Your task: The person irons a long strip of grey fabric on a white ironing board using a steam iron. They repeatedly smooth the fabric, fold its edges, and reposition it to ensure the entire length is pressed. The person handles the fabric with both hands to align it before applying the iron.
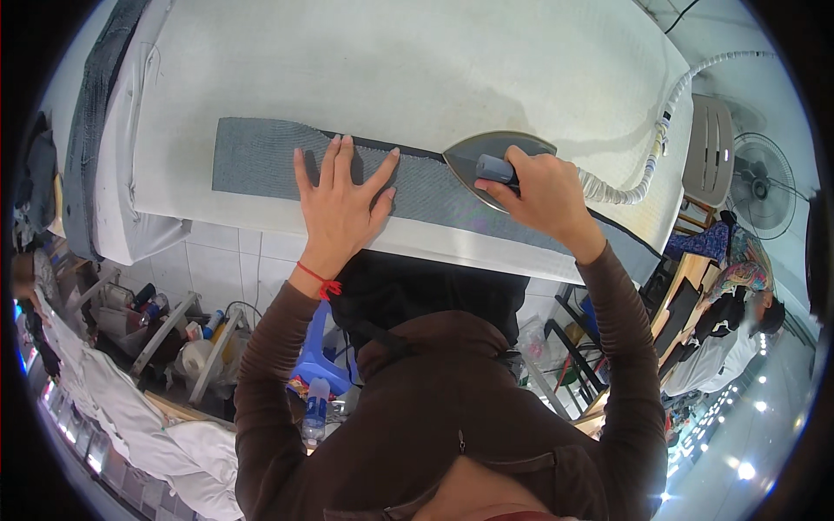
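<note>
A long strip of grey fabric [256, 161] lies across the white padded ironing table [365, 61], with a darker edge along its far side. My left hand [337, 195] rests flat on the strip, fingers spread, a red string around the wrist. To its right, my right hand [547, 195] grips the handle of an iron [504, 139]. The iron's pointed tip faces left, and its plate sits over the strip and partly over the table cover. What lies beneath the plate is hidden.
A wrapped hose [647, 174] runs from the iron to the upper right. Dark grey fabric [82, 174] hangs over the table's left end. A chair [708, 148] and a fan [763, 187] stand at right; a blue plastic stool [320, 356] is below. Another person [751, 304] is at far right.
</note>
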`<state>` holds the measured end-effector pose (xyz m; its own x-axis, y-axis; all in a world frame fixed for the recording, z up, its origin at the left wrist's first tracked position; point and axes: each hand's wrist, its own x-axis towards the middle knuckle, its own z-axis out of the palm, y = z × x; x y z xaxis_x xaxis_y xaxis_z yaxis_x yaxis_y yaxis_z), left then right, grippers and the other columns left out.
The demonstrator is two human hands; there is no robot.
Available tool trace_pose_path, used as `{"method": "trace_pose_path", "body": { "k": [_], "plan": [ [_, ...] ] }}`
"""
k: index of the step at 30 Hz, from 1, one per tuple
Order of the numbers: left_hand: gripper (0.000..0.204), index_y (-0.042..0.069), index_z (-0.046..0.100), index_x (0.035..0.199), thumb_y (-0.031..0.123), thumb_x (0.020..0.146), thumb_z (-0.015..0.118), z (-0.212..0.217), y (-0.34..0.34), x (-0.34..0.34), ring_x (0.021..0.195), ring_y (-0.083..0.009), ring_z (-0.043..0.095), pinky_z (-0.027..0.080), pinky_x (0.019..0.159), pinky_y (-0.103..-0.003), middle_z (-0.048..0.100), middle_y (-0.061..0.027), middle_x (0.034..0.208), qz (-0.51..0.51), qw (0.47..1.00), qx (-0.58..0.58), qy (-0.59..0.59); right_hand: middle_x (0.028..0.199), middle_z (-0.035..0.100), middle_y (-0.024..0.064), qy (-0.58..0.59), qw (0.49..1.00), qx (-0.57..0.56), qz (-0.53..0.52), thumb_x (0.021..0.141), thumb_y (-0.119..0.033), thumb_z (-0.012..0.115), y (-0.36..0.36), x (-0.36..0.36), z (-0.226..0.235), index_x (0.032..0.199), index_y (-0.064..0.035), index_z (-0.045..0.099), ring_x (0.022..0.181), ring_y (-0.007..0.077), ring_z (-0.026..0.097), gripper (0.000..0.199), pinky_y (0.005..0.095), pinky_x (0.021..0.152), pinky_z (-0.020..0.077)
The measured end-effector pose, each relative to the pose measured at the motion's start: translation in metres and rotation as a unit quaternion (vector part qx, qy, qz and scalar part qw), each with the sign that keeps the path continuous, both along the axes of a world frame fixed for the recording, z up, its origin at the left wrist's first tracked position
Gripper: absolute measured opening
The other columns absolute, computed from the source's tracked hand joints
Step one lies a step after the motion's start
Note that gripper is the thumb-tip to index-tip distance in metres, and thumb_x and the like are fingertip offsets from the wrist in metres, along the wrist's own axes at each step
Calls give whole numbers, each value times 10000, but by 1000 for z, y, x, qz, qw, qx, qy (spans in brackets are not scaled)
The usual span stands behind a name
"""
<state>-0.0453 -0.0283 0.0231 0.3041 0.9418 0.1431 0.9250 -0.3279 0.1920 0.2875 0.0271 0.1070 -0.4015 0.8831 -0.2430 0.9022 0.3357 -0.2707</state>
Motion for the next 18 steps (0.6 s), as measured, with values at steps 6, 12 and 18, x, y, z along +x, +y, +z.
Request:
{"method": "trace_pose_path", "body": {
  "k": [6, 12, 18],
  "plan": [
    [568, 402, 744, 1626, 483, 1065, 771, -5, 2, -10, 1590, -356, 582, 191, 1394, -772, 661, -199, 1621, -5, 1000, -8, -9, 663, 703, 150, 2, 1000, -21, 2, 1031, -689, 842, 1, -16, 1, 973, -76, 694, 626, 420, 746, 633, 496, 590, 588],
    [558, 241, 771, 1580, 458, 1067, 789, -8, 7, -20, 1547, -319, 622, 223, 1395, -739, 684, -134, 1595, -10, 999, 1, -40, 670, 713, 156, -15, 999, -29, 6, 1027, -679, 851, 4, -29, 3, 985, -71, 702, 628, 421, 750, 628, 494, 592, 588],
    [473, 107, 786, 1509, 274, 1069, 828, -17, 19, -30, 1377, -255, 703, 352, 1347, -664, 734, -61, 1382, -2, 997, 60, -43, 675, 718, 164, -9, 999, -34, 6, 1024, -662, 864, 7, -36, 7, 984, -68, 690, 645, 434, 757, 621, 502, 597, 592]
  ]
}}
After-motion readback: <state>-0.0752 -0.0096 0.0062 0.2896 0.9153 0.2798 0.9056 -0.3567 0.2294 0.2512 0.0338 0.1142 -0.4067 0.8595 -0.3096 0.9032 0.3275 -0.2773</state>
